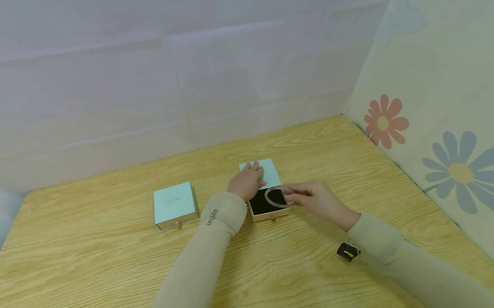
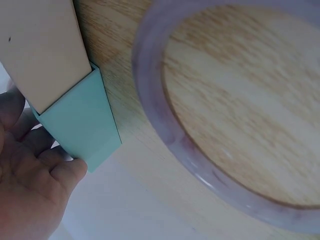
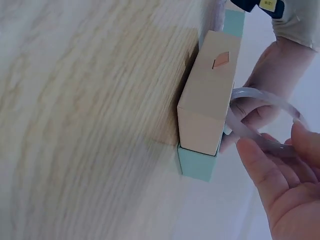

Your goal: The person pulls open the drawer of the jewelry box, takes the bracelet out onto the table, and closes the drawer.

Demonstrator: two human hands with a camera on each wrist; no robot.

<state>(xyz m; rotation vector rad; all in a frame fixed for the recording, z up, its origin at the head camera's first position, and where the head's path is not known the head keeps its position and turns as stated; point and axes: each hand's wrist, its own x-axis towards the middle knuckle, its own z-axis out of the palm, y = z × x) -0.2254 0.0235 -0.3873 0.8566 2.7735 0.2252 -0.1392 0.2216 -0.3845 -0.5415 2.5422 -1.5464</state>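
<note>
My right hand [image 1: 321,201] pinches a translucent pale lilac bangle [image 3: 250,132] between thumb and fingers. The bangle is tilted and overlaps the black-lined drawer [image 1: 262,204] of a small jewellery box in the head view. That drawer, beige outside with a pull tab [image 3: 221,60], is slid out toward me from its mint-green sleeve [image 1: 269,173]. On top of the sleeve rests my left hand [image 1: 246,182], fingers spread across it; one finger [image 2: 72,172] lies along the sleeve's edge. Another lilac bangle [image 2: 150,80] looms large against wood grain in the left wrist view.
To the left stands a second mint-green box [image 1: 173,203], closed, with a small tab at its front. Both boxes are on a wood-grain table [image 1: 118,270]. Behind it hangs a pale sheet [image 1: 130,96]; a flower-printed wall covering [image 1: 474,97] borders the right side.
</note>
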